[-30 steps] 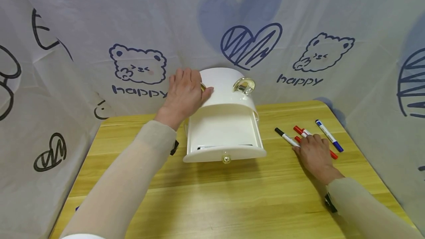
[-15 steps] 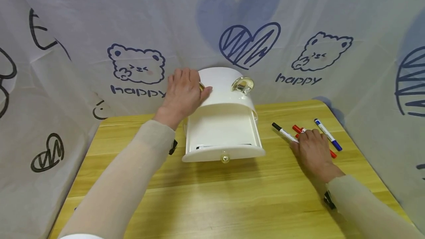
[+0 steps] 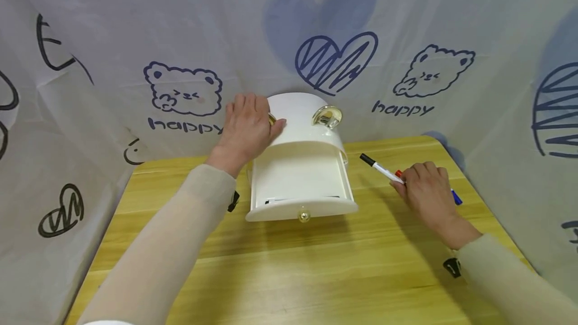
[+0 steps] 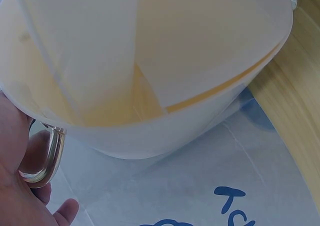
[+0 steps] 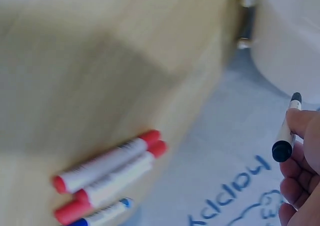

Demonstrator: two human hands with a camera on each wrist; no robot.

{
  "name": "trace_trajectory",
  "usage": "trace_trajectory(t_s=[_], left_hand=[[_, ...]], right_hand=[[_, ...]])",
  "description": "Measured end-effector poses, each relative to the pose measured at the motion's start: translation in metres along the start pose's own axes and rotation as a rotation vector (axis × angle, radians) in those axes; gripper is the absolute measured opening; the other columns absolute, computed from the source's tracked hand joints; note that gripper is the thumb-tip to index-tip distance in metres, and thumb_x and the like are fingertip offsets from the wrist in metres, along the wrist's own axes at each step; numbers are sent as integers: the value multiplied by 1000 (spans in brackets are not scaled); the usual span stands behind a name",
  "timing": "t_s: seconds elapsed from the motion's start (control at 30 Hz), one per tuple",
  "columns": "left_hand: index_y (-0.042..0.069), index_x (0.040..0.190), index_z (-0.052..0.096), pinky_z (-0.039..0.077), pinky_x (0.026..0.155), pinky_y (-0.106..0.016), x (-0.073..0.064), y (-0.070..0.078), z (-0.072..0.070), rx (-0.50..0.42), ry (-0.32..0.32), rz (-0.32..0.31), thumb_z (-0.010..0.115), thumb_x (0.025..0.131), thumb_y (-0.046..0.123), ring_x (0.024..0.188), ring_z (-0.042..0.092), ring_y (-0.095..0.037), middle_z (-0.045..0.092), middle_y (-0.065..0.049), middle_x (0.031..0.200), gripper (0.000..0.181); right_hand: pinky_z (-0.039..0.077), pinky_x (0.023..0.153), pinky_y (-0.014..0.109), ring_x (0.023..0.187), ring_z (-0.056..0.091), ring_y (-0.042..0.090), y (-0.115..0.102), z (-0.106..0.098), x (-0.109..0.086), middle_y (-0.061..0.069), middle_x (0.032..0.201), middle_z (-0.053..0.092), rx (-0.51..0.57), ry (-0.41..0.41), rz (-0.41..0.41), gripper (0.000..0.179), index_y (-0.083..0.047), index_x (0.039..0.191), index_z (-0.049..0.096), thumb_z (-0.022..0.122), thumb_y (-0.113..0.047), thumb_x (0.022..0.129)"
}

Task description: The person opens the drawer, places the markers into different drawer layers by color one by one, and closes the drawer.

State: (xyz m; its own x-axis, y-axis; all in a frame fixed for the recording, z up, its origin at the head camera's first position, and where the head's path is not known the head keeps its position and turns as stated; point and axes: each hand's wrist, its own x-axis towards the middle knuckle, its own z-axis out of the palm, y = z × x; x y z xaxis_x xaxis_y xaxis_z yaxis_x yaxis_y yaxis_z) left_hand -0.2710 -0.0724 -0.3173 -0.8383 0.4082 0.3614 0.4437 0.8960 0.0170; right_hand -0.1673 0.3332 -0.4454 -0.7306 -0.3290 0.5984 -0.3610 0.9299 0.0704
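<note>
Near the back of the table stands a white rounded box [image 3: 295,114] with its drawer [image 3: 300,174] pulled out toward me. My left hand [image 3: 246,127] grips a gold handle on the box's left side; the left wrist view shows fingers curled through this gold handle [image 4: 55,158]. On the right, my right hand [image 3: 426,192] pinches a black-capped white marker [image 3: 383,170] between thumb and fingers, raised above the table and pointing toward the box. Its black end [image 5: 282,151] faces the right wrist camera. A slim dark-tipped item [image 3: 271,201] lies behind the drawer front, mostly hidden.
Red markers [image 5: 107,161] and a blue marker [image 5: 110,212] lie on the wooden table [image 3: 298,275], partly covered by my right hand in the head view. A second gold handle [image 3: 328,116] sits on the box's right side. Printed cloth [image 3: 253,24] hangs close behind.
My right hand has lifted the black-capped marker off the table, away from the red and blue ones. The left hand keeps its grip on the box, and the drawer stays out.
</note>
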Motion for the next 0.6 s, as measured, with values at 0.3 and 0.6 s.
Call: trace_trajectory(t_s=[0.3, 0.6], left_hand=[[7, 97, 36, 29, 85, -44, -4, -2, 3, -2, 6, 7, 52, 107, 53, 92, 32, -31, 35, -11, 94, 49], [8, 96, 36, 29, 83, -43, -1, -1, 2, 11, 48, 30, 53, 107, 52, 90, 32, -31, 34, -10, 93, 49]], right_hand=[[37, 68, 54, 80, 52, 44, -15, -37, 28, 20, 84, 63, 30, 108, -80, 67, 1, 86, 62, 35, -54, 113], [40, 68, 55, 82, 55, 45, -32, -70, 55, 21, 86, 65, 67, 198, -149, 58, 2, 90, 63, 47, -49, 111]])
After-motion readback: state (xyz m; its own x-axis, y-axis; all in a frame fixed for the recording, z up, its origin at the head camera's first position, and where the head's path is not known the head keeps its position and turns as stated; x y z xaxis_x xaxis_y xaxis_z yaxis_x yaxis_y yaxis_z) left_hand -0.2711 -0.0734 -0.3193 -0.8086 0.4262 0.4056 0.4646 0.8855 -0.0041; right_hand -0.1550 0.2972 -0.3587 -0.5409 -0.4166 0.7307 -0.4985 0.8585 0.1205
